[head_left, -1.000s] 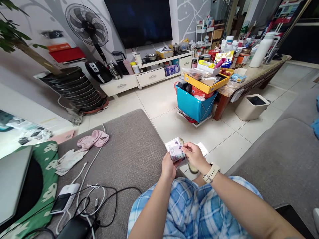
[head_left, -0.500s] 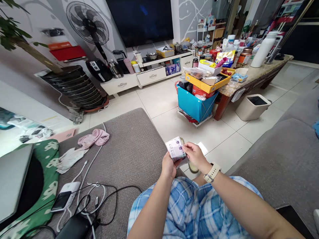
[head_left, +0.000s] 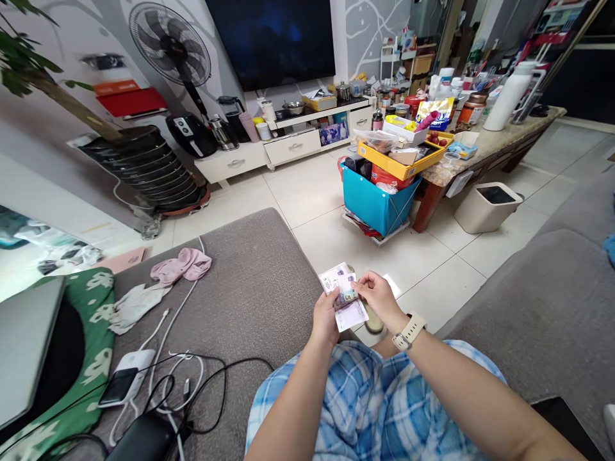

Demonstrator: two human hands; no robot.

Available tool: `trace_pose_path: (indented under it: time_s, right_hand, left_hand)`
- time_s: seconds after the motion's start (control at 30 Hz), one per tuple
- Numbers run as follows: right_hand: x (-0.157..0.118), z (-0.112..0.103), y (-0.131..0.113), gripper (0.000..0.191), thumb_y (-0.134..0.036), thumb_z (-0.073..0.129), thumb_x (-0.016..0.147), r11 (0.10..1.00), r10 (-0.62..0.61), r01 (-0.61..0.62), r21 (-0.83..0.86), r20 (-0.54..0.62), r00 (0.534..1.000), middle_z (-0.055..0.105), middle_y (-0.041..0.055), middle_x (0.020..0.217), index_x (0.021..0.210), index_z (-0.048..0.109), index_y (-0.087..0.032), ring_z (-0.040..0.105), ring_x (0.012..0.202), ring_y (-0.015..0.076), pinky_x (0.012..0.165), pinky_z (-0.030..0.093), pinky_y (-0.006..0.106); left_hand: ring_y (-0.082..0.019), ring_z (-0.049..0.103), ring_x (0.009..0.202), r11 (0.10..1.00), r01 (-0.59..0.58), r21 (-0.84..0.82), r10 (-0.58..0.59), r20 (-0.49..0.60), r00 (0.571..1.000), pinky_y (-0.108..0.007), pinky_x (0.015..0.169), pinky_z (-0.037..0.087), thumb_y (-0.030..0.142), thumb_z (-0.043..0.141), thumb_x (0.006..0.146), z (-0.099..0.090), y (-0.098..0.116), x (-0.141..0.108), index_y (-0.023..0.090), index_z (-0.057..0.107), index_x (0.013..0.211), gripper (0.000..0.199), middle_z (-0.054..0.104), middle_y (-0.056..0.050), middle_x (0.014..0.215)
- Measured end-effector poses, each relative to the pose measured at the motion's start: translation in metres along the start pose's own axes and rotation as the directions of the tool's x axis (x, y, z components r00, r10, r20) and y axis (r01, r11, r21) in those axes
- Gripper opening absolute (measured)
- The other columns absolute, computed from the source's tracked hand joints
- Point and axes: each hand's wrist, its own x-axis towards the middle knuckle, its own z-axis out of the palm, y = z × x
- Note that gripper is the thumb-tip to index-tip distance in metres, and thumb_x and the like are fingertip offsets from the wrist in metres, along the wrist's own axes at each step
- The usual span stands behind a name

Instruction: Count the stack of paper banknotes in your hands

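Observation:
A small bundle of purple-and-white banknotes is held in front of my knees, with a printed 5 showing on one note. My left hand is closed around the bundle's left side, thumb on top. One pale note hangs out below the others. With thumb and fingers pinched, my right hand grips the right edge of a top note. A cream-strapped watch sits on my right wrist. How many notes there are is hidden by the overlap.
The grey sofa lies left of my legs, bearing a power bank, cables, a pink cloth and a laptop. Ahead stand a blue bin, a cluttered table and a beige trash can.
The notes have shifted in my hands: a pale note now sticks out below the bundle, and the top notes are fanned apart. My left thumb now lies over the notes.

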Motion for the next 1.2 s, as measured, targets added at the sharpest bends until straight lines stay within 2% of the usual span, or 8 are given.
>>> trace_pose_path:
  time_s: [0.27, 0.43, 0.6, 0.7, 0.83, 0.97, 1.2]
  right_hand:
    - [0.003, 0.000, 0.007, 0.032, -0.048, 0.056, 0.073, 0.998, -0.022, 0.022, -0.062, -0.003, 1.000, 0.049, -0.0012, 0.057, 0.064, 0.051, -0.018, 0.043, 0.056, 0.0124, 0.053, 0.035, 0.025]
    - [0.002, 0.000, 0.005, 0.031, -0.046, 0.054, 0.076, 0.997, -0.033, 0.034, -0.076, 0.009, 0.999, 0.046, -0.0022, 0.059, 0.063, 0.049, -0.018, 0.041, 0.056, 0.0112, 0.053, 0.034, 0.024]
    - [0.000, 0.001, 0.001, 0.032, -0.046, 0.053, 0.078, 0.998, -0.048, 0.049, -0.030, 0.047, 0.998, 0.042, -0.0032, 0.058, 0.064, 0.046, -0.019, 0.038, 0.055, 0.0106, 0.052, 0.032, 0.023]
    - [-0.001, 0.001, -0.002, 0.032, -0.047, 0.053, 0.079, 0.998, -0.063, 0.062, 0.014, 0.094, 0.994, 0.041, -0.0031, 0.058, 0.065, 0.047, -0.019, 0.038, 0.054, 0.0108, 0.051, 0.031, 0.023]
    - [-0.003, 0.002, -0.005, 0.029, -0.045, 0.053, 0.079, 0.995, -0.077, 0.069, 0.068, 0.136, 0.988, 0.043, -0.0024, 0.060, 0.068, 0.050, -0.019, 0.039, 0.055, 0.0109, 0.051, 0.031, 0.024]
    - [-0.003, 0.003, -0.006, 0.026, -0.043, 0.054, 0.079, 0.990, -0.076, 0.059, 0.125, 0.131, 0.989, 0.047, -0.0018, 0.063, 0.072, 0.052, -0.018, 0.043, 0.058, 0.0113, 0.053, 0.033, 0.023]
    - [-0.001, 0.003, -0.004, 0.024, -0.040, 0.054, 0.079, 0.993, -0.065, 0.052, 0.106, 0.121, 0.990, 0.049, -0.0016, 0.065, 0.072, 0.052, -0.018, 0.045, 0.061, 0.0115, 0.055, 0.035, 0.023]
  left_hand:
    - [-0.017, 0.065, 0.067, 1.000, -0.012, 0.018, 0.011, 0.015, 1.000, -0.030, 0.067, 0.051, 0.019, 0.068, 0.065, 0.001, -0.002, -0.002, 0.012, 0.061, 0.095, 0.032, 0.070, -0.007, 0.085]
    - [-0.018, 0.065, 0.065, 1.000, 0.003, 0.012, -0.003, -0.033, 0.999, -0.031, 0.064, 0.052, 0.023, 0.065, 0.069, 0.002, -0.002, 0.000, 0.011, 0.061, 0.091, 0.026, 0.069, -0.008, 0.081]
    - [-0.018, 0.066, 0.065, 0.999, 0.025, -0.036, -0.029, -0.114, 0.993, -0.033, 0.066, 0.053, 0.027, 0.060, 0.074, 0.001, -0.003, 0.004, 0.011, 0.061, 0.089, 0.022, 0.069, -0.008, 0.079]
    - [-0.018, 0.067, 0.068, 0.998, 0.018, -0.058, -0.024, -0.100, 0.995, -0.032, 0.069, 0.052, 0.026, 0.058, 0.074, 0.000, -0.004, 0.005, 0.011, 0.062, 0.092, 0.023, 0.070, -0.008, 0.084]
    - [-0.018, 0.065, 0.063, 0.999, -0.025, 0.020, 0.027, -0.123, 0.992, -0.030, 0.064, 0.052, 0.026, 0.056, 0.074, 0.001, -0.003, 0.003, 0.011, 0.063, 0.086, 0.021, 0.070, -0.007, 0.078]
    - [-0.017, 0.064, 0.061, 0.998, -0.037, 0.048, 0.044, -0.136, 0.990, -0.030, 0.062, 0.051, 0.025, 0.056, 0.072, 0.002, -0.002, 0.002, 0.011, 0.063, 0.083, 0.019, 0.069, -0.006, 0.074]
    - [-0.016, 0.062, 0.058, 0.997, -0.034, 0.065, 0.040, -0.089, 0.995, -0.028, 0.058, 0.049, 0.027, 0.060, 0.068, -0.001, -0.003, 0.002, 0.011, 0.062, 0.080, 0.020, 0.068, -0.004, 0.071]
